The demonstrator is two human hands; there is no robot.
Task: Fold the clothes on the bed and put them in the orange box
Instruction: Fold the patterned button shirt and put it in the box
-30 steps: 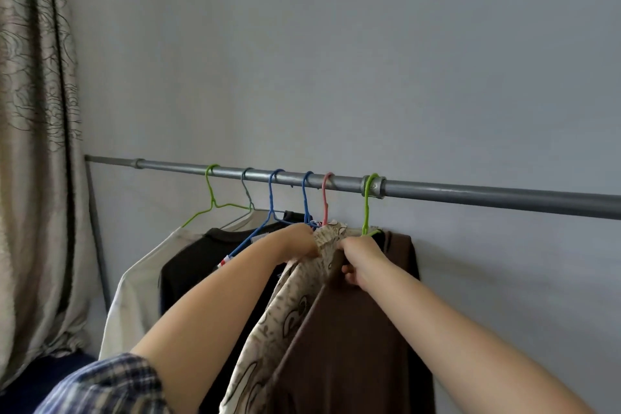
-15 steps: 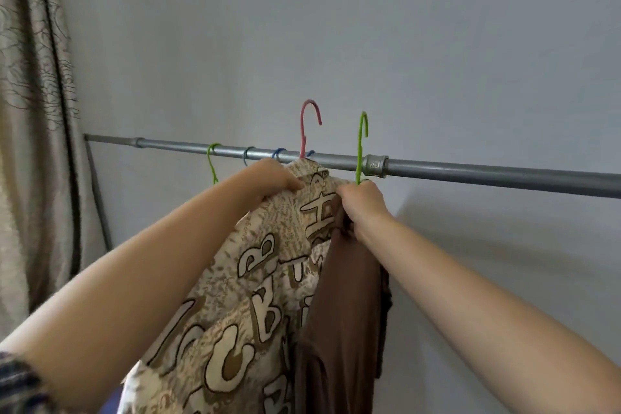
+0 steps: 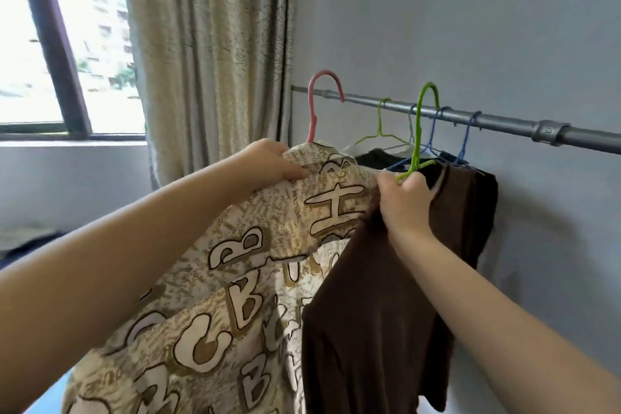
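1. Both hangers have come clear of the rail [image 3: 487, 119] since the earlier frame, and the view has swung left, so the window [image 3: 50, 44] and curtain [image 3: 208, 44] now show.
2. My left hand [image 3: 272, 163] has its fingers curled round the collar of the print shirt [image 3: 215, 306], pinching cloth at the top where the pink hanger [image 3: 314, 104] rises out of it.
3. My right hand [image 3: 405, 200] is closed on the shoulder of the brown top [image 3: 376, 312], with the foot of the green hanger [image 3: 418, 131] coming out of the fist.
4. Both garments hang free below my hands, side by side and touching; the shirt is on the left, the top on the right.
5. Behind them, other clothes remain on hangers on the rail; I cannot tell how many.
6. Neither the bed nor the orange box is in view.
7. I judge this the fetching step: clothes are being gathered, and nothing is folded yet.
8. Next, I would carry both to the bed, lay them flat, and slip each hanger out through the neck. That calls for a firm hold while turning, as the hooks could catch on the rail or the other hangers.
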